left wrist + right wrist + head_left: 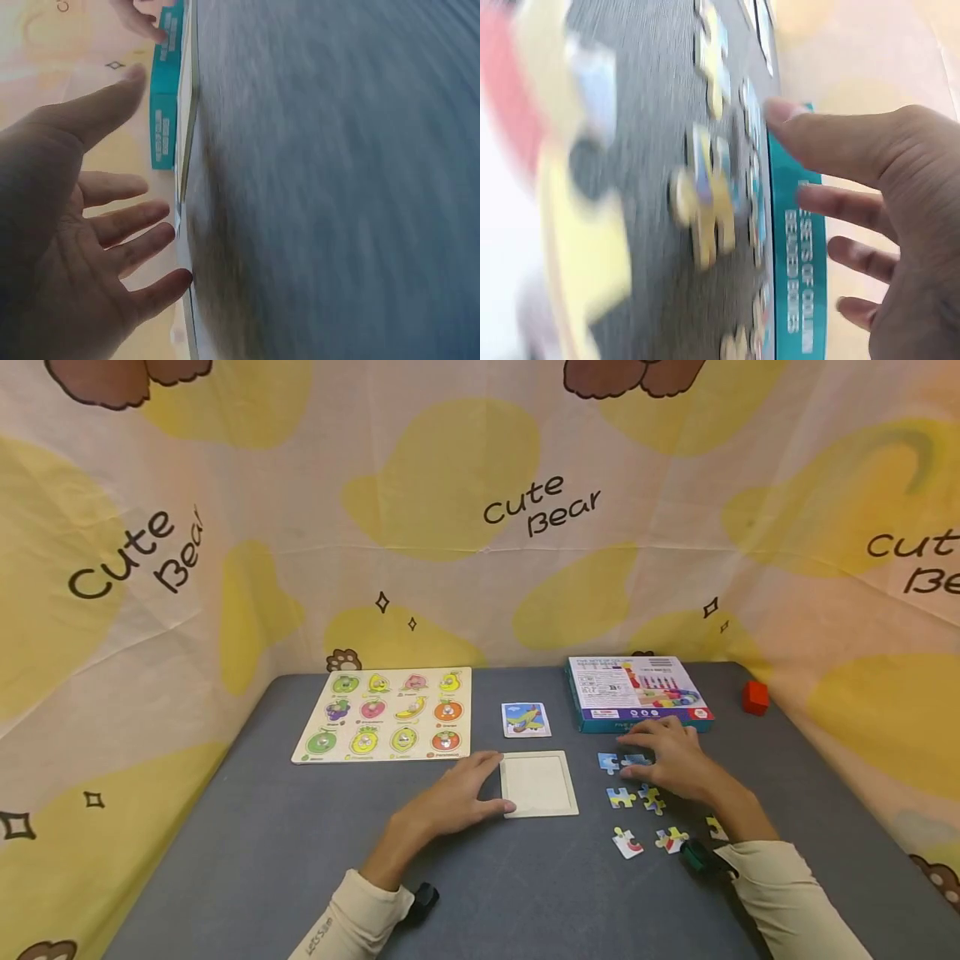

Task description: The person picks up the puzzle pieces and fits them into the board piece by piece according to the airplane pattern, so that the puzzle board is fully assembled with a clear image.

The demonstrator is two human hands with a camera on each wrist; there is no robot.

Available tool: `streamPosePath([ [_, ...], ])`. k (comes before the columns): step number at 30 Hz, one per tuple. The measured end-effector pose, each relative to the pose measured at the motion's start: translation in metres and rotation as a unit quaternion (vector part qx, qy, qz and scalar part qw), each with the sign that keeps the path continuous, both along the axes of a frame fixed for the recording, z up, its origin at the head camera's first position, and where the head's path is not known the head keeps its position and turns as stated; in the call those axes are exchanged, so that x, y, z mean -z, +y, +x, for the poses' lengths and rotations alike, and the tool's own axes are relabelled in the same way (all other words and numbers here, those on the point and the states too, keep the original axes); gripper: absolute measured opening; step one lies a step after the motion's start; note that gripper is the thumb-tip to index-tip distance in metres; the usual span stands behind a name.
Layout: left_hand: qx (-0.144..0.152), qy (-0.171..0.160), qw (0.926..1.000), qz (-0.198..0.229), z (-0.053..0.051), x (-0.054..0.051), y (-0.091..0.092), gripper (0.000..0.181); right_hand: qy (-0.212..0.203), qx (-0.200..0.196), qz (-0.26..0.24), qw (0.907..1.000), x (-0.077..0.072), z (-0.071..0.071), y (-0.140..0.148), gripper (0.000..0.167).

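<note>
A blue piece (pixel 636 761) lies ungripped within the parted right hand (pixel 673 762), a tray (pixel 542 785) beside the spread, empty left hand (pixel 454 797). The piece seems light, stiff: pinch opposite edges.

The tray (pixel 537 787) looks like matt wood, the box (pixel 611 693) smooth card, the backdrop (pixel 442 527) creased cloth.

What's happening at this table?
A person is working with a small jigsaw. The left hand is spread at the left side of the pale tray; contact is hard to tell. The right hand is over the blue pieces, thumb and index finger apart, not gripping any. All visible puzzle pieces lie loose, right of the tray. An airplane card lies behind it.
</note>
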State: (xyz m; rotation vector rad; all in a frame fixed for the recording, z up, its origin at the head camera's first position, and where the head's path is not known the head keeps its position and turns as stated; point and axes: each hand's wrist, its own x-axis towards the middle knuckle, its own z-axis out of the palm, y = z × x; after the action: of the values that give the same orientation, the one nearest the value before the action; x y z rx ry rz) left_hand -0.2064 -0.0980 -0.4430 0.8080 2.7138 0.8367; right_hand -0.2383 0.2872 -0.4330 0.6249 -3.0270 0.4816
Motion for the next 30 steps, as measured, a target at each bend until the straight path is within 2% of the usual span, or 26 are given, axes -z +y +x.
streamPosePath([
  [5, 0.016, 0.004, 0.9999, -0.001, -0.003, 0.003, 0.008, 0.088, -0.009, -0.022, -0.016, 0.9996, 0.003, -0.004, -0.012, 0.038],
  [11, 0.022, 0.000, 0.9997, -0.005, -0.004, 0.004, 0.011, 0.088, -0.021, -0.030, -0.028, 0.9989, 0.005, -0.006, -0.016, 0.035],
  [15, 0.016, -0.011, 0.9998, -0.004, -0.003, 0.004, 0.010, 0.085, -0.028, -0.026, -0.031, 0.9988, 0.007, -0.007, -0.017, 0.035],
  [24, 0.010, -0.006, 0.9999, -0.007, -0.004, 0.005, 0.008, 0.085, -0.014, -0.006, -0.026, 0.9995, 0.012, -0.009, -0.015, 0.027],
  [30, 0.013, -0.011, 0.9997, -0.019, -0.005, 0.004, 0.008, 0.083, -0.037, 0.005, -0.021, 0.9991, 0.011, -0.011, -0.015, 0.024],
])
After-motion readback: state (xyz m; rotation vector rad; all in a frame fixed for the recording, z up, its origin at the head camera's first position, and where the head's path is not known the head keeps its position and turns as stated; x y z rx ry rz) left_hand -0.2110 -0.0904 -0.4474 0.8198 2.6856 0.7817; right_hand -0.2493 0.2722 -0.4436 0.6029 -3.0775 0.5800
